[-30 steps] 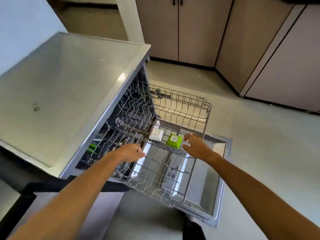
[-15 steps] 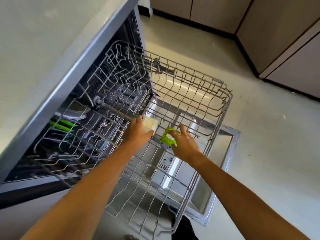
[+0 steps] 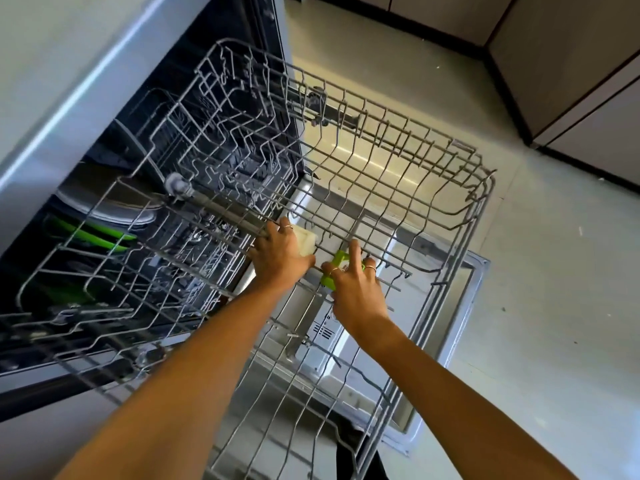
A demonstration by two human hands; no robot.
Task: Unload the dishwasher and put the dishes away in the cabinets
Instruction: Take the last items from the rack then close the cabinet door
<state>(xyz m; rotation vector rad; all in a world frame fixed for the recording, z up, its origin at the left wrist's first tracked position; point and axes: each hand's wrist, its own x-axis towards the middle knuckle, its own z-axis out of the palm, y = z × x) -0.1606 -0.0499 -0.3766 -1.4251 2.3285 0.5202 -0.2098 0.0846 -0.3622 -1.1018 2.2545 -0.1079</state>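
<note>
Bright daylight falls on the floor [image 3: 554,306] toward three o'clock, and a warm glare shines off the open dishwasher door [image 3: 381,174] near the centre. The dishwasher cavity [image 3: 86,271] at nine o'clock is dim and deeply shadowed. Motion blur smears the rack wires [image 3: 86,341] toward eight o'clock. Wide-angle distortion bends the cabinet edges [image 3: 571,98] near two o'clock.
</note>
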